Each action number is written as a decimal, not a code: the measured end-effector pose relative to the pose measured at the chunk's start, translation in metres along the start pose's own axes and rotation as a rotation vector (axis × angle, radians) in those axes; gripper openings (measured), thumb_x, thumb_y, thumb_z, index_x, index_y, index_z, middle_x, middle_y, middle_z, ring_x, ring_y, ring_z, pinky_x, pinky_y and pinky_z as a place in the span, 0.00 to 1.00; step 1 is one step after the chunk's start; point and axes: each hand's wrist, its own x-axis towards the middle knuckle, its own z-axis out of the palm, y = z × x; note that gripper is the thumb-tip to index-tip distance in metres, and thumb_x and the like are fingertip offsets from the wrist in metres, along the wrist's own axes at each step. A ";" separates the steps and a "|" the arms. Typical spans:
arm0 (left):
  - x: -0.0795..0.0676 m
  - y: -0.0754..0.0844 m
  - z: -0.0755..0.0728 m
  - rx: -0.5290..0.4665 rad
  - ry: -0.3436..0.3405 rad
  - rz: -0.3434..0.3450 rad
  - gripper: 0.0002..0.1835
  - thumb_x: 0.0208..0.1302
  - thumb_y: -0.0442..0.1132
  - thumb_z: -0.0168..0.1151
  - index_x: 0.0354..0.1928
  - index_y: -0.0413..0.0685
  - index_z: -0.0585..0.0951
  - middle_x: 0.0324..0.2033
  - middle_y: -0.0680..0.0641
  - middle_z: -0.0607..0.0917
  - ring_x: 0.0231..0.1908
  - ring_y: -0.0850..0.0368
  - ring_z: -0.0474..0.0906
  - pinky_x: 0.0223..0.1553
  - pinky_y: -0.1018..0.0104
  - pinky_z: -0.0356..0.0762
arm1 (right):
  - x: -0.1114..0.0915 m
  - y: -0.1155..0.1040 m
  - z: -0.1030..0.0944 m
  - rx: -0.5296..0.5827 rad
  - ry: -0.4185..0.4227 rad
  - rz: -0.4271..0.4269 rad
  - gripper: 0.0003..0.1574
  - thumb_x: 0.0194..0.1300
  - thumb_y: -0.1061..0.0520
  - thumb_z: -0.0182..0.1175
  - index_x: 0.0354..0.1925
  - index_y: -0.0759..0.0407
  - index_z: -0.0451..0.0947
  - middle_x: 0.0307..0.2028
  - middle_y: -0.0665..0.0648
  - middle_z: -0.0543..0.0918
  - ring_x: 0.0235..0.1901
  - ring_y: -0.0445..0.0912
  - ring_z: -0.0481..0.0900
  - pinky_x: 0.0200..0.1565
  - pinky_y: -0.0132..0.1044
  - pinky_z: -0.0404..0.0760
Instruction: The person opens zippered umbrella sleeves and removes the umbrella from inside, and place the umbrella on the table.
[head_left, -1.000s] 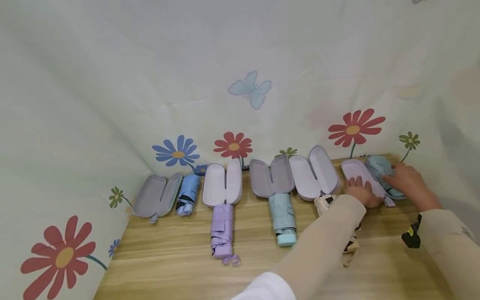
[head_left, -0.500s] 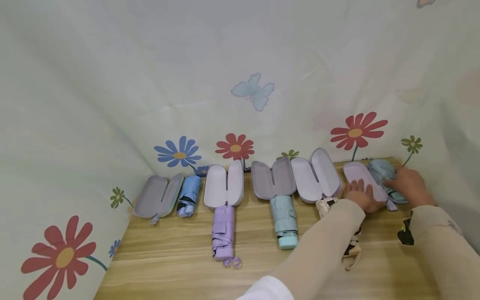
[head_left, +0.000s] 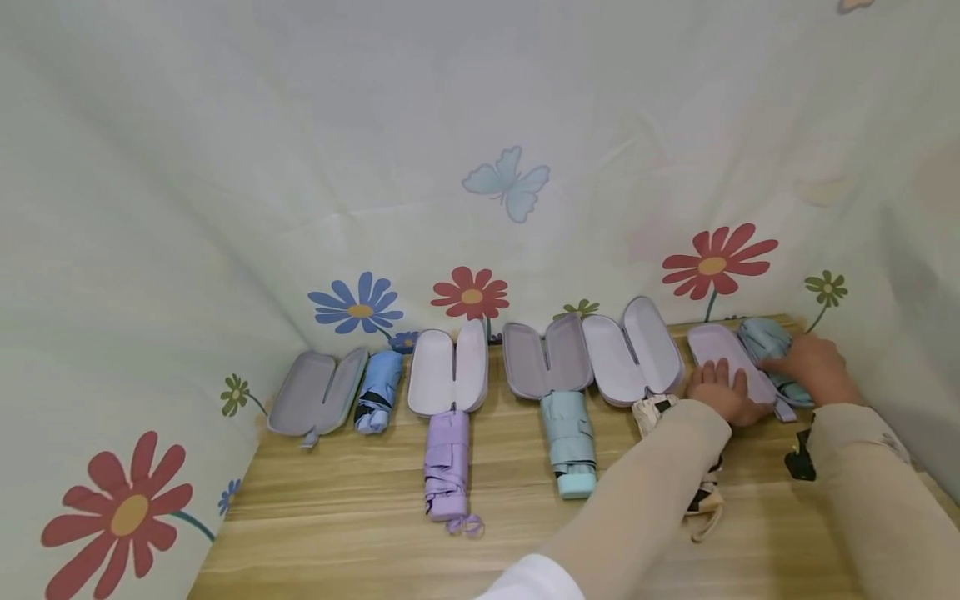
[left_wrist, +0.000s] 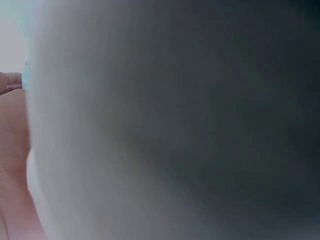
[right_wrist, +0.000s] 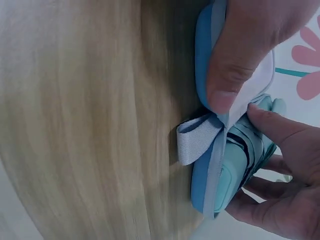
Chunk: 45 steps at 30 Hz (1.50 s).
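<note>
At the far right of the head view, an unfolded umbrella case (head_left: 723, 346) has a folded teal umbrella (head_left: 767, 339) in its right half. My left hand (head_left: 723, 396) rests on the bare left half, fingers spread over the pale lining. In the right wrist view, its thumb (right_wrist: 227, 90) presses the case's front edge beside the grey pull tab (right_wrist: 195, 141). My right hand (head_left: 817, 367) holds the umbrella in the case; its thumb lies across the fabric and its fingers curl at the outer side. The left wrist view is mostly blocked by a blurred surface.
Leftward stand more open cases, such as a grey one (head_left: 546, 358) and a white one (head_left: 447, 371). Folded umbrellas lie by them: blue (head_left: 381, 379), purple (head_left: 447, 458), teal (head_left: 567, 442) and beige (head_left: 651, 408), partly under my left forearm. A flowered cloth (head_left: 375, 208) backs the table.
My right hand and forearm have shifted slightly left against the teal umbrella. The left hand stays on the case. The view has moved a little.
</note>
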 end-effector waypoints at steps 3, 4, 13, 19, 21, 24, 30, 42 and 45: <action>-0.006 0.002 -0.003 0.021 -0.007 0.003 0.34 0.62 0.74 0.31 0.70 0.80 0.51 0.70 0.67 0.51 0.69 0.70 0.45 0.66 0.72 0.44 | -0.003 0.003 -0.002 0.000 0.019 -0.018 0.45 0.56 0.45 0.64 0.45 0.89 0.64 0.39 0.84 0.72 0.33 0.67 0.73 0.37 0.58 0.75; -0.008 0.002 -0.005 0.029 -0.009 0.002 0.34 0.63 0.74 0.30 0.70 0.79 0.51 0.70 0.67 0.51 0.69 0.70 0.45 0.66 0.72 0.44 | -0.003 0.005 -0.003 0.006 0.020 -0.023 0.44 0.56 0.46 0.64 0.44 0.89 0.65 0.38 0.83 0.73 0.32 0.66 0.73 0.35 0.57 0.74; 0.027 0.014 0.023 -0.007 -0.041 0.001 0.36 0.60 0.76 0.29 0.70 0.82 0.45 0.71 0.67 0.44 0.70 0.68 0.38 0.68 0.69 0.39 | 0.000 0.022 0.008 0.050 0.055 -0.023 0.42 0.55 0.43 0.66 0.42 0.82 0.66 0.31 0.75 0.74 0.28 0.62 0.72 0.27 0.49 0.71; 0.070 0.030 0.053 0.007 -0.083 -0.028 0.37 0.57 0.79 0.27 0.68 0.86 0.39 0.71 0.69 0.38 0.71 0.68 0.34 0.68 0.65 0.39 | -0.001 0.033 0.003 0.030 0.063 0.002 0.43 0.53 0.39 0.65 0.37 0.80 0.67 0.26 0.70 0.72 0.25 0.58 0.70 0.23 0.43 0.70; 0.077 0.031 0.055 0.004 -0.090 -0.037 0.37 0.56 0.79 0.27 0.68 0.86 0.39 0.71 0.69 0.37 0.71 0.68 0.33 0.69 0.64 0.39 | -0.005 0.033 -0.003 0.032 0.087 -0.025 0.37 0.52 0.39 0.65 0.28 0.74 0.69 0.21 0.63 0.70 0.22 0.54 0.69 0.21 0.40 0.67; 0.079 0.029 0.054 -0.006 -0.091 -0.036 0.37 0.57 0.79 0.27 0.69 0.86 0.38 0.71 0.69 0.37 0.71 0.67 0.33 0.69 0.63 0.38 | -0.020 0.028 -0.015 0.037 0.117 -0.066 0.33 0.53 0.38 0.64 0.21 0.65 0.65 0.17 0.56 0.65 0.20 0.50 0.67 0.20 0.38 0.63; 0.075 0.024 0.049 -0.013 -0.021 -0.007 0.37 0.58 0.78 0.27 0.70 0.84 0.41 0.71 0.67 0.41 0.71 0.67 0.35 0.69 0.64 0.38 | -0.074 0.010 -0.038 0.015 0.166 -0.049 0.45 0.53 0.38 0.65 0.38 0.82 0.66 0.24 0.70 0.72 0.21 0.54 0.69 0.18 0.38 0.64; 0.079 0.021 0.043 -0.008 -0.061 -0.016 0.37 0.58 0.78 0.25 0.70 0.84 0.38 0.71 0.66 0.36 0.71 0.66 0.33 0.69 0.63 0.38 | -0.147 0.027 0.010 -0.068 0.088 -0.128 0.30 0.50 0.41 0.67 0.19 0.61 0.63 0.16 0.54 0.63 0.16 0.47 0.63 0.17 0.38 0.61; 0.079 0.020 0.043 -0.007 -0.062 -0.021 0.38 0.57 0.78 0.25 0.70 0.83 0.38 0.72 0.66 0.36 0.71 0.66 0.33 0.69 0.63 0.38 | -0.147 0.030 0.025 -0.063 0.053 -0.136 0.30 0.50 0.42 0.67 0.20 0.61 0.63 0.16 0.53 0.63 0.16 0.46 0.63 0.17 0.38 0.61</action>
